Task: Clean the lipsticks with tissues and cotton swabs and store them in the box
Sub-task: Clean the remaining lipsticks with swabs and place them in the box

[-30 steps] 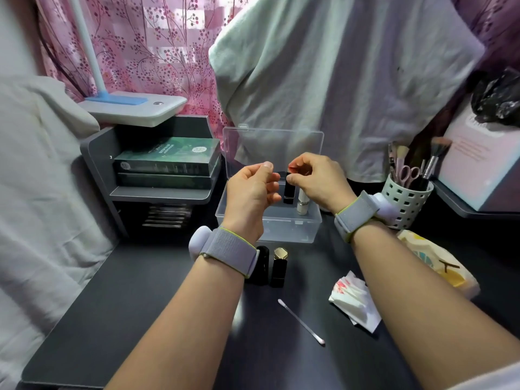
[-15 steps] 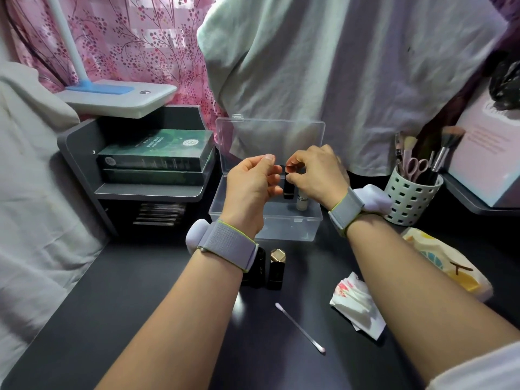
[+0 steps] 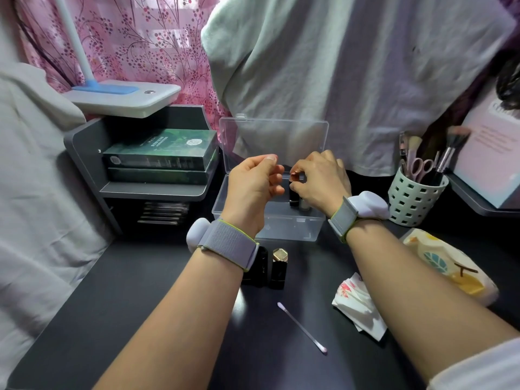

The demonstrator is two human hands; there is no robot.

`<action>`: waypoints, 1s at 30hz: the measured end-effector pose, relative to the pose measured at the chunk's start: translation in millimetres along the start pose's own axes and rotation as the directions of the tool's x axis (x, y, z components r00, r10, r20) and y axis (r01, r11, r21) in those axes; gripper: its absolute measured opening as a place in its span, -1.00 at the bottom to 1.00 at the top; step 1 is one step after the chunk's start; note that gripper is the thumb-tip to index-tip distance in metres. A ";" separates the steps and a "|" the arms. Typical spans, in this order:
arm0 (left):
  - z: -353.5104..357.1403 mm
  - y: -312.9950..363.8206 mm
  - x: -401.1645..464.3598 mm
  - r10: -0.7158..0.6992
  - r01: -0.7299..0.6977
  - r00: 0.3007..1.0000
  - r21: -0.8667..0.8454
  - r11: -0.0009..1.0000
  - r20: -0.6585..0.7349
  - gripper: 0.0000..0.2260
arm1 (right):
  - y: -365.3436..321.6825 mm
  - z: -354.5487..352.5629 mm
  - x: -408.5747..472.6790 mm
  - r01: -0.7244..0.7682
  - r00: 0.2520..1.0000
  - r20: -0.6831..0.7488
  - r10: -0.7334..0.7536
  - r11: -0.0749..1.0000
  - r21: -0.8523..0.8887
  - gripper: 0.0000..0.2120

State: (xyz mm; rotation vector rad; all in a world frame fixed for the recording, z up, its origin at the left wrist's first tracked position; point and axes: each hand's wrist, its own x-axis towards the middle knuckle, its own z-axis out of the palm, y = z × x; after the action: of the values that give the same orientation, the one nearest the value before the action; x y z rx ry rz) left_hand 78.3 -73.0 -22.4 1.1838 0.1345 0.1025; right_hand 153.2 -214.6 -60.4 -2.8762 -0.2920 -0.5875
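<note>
Over the clear box [image 3: 289,226], a black lipstick [image 3: 293,192] is pinched upright by the right hand [image 3: 320,178] for standing inside; the left hand [image 3: 253,187], fingers loosely curled, holds nothing visible.

Both bare forearms reach forward, grey-strapped wrists level. The left hand [image 3: 253,184] curls loosely; the right hand's [image 3: 320,178] fingertips pinch together.

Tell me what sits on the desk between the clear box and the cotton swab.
In the head view, two black lipsticks stand upright between the clear box and the cotton swab, partly hidden behind the left wrist.
</note>
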 end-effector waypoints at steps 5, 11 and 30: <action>-2.1 -0.1 -1.4 -0.007 0.007 1.000 0.010 1.000 -0.002 -0.87 | 2.8 2.6 -4.1 -0.016 1.000 0.008 0.016 1.000 -0.010 -0.75; -2.4 -1.6 -3.8 -0.015 0.016 1.000 0.004 1.000 -0.008 -0.84 | 2.0 -3.2 -4.9 -0.015 1.000 -0.006 0.015 1.000 0.026 -0.77; -20.2 8.3 -32.7 0.015 -0.015 1.000 -0.027 1.000 -0.008 -0.94 | -46.0 -41.0 -42.5 0.092 0.996 -0.035 -0.087 0.981 0.173 -0.83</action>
State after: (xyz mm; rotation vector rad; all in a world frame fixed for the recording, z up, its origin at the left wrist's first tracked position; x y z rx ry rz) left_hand 42.7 -56.4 -20.5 1.1578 0.1305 0.1214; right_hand 89.3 -186.1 -33.8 -2.6962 -0.4473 -0.5848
